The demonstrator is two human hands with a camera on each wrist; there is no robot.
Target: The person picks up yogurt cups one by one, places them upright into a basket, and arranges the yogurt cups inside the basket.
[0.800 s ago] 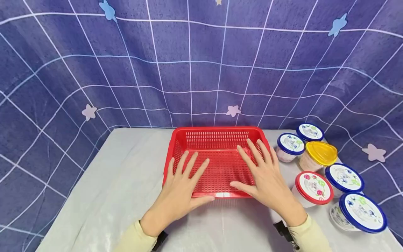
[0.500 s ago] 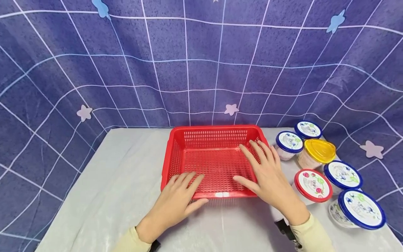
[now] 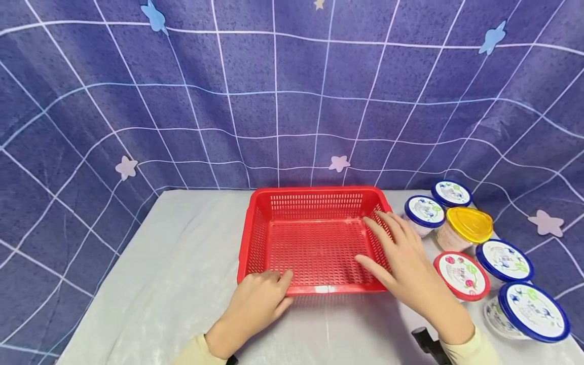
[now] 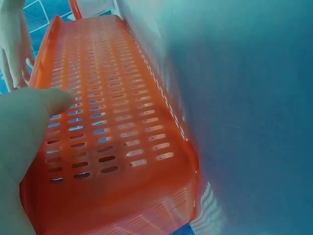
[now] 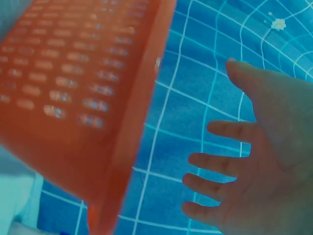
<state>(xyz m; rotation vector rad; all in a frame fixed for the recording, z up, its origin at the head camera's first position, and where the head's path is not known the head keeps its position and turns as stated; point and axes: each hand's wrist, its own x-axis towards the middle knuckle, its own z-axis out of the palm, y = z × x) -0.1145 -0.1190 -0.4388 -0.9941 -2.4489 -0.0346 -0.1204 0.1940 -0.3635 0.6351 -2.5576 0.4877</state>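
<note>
A red plastic basket (image 3: 315,191) with slotted walls sits on the table; no contents show inside it. At its front left corner my left hand (image 3: 255,301) grips the rim, fingers bent over the edge. In the left wrist view, the thumb (image 4: 58,101) lies against the outer front wall (image 4: 117,183), while the other fingers are hidden. My right hand (image 3: 408,263) hovers over the basket's right side with fingers spread. The right wrist view shows that hand (image 5: 274,147) apart from the basket rim (image 5: 132,98), holding nothing.
Several lidded tubs stand right of the basket, beside my right hand: one red-lidded tub (image 3: 462,276), one yellow-lidded tub (image 3: 470,224) and several with blue lids, such as the front blue-lidded tub (image 3: 534,312). A blue grid-patterned curtain (image 3: 292,111) hangs behind the table (image 3: 191,243).
My left hand has come down and back from above the basket, and its spread fingers have bent over the front left rim. My right hand has shifted slightly right, still spread.
</note>
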